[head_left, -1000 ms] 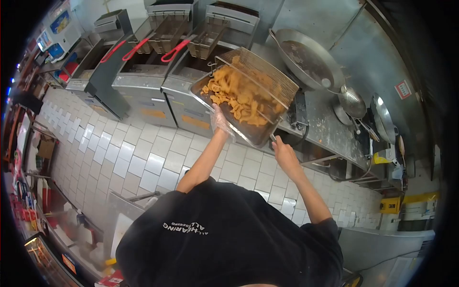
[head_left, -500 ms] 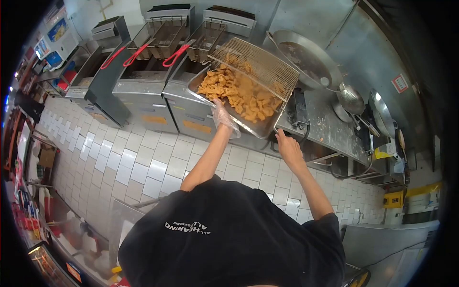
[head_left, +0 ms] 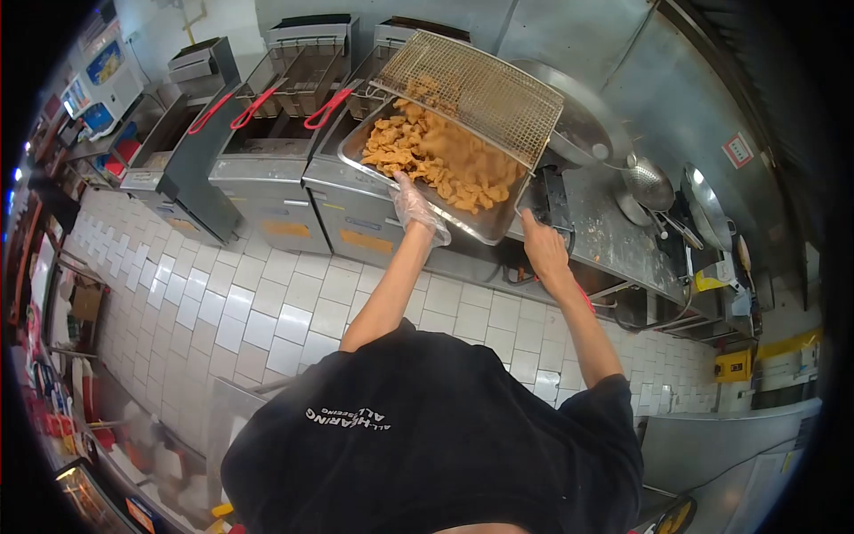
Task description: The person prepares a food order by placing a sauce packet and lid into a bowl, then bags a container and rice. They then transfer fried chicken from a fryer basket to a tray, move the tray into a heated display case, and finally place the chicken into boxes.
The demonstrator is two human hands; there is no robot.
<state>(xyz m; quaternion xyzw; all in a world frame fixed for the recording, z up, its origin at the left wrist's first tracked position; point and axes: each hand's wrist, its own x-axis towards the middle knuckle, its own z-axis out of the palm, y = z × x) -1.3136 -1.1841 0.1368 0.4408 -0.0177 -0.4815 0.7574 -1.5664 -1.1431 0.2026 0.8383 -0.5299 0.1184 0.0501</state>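
A plastic glove covers my left hand, which grips the near edge of a shallow metal tray. Golden fried pieces, like fried chicken, lie heaped inside it. My bare right hand is closed around the handle of a wire fry basket. Part of that red handle shows below my wrist. The basket is tipped on its side over the tray's far edge, with some pieces at its mouth. Steam or blur softens the middle of the heap.
Fryers with red-handled baskets line the back left. On the right, a steel counter bears a large wok, a perforated strainer and another pan. Tiled floor lies below.
My right hand has risen and tipped the fry basket further up, so more of its mesh bottom shows. The tray has shifted slightly up and left with my left hand.
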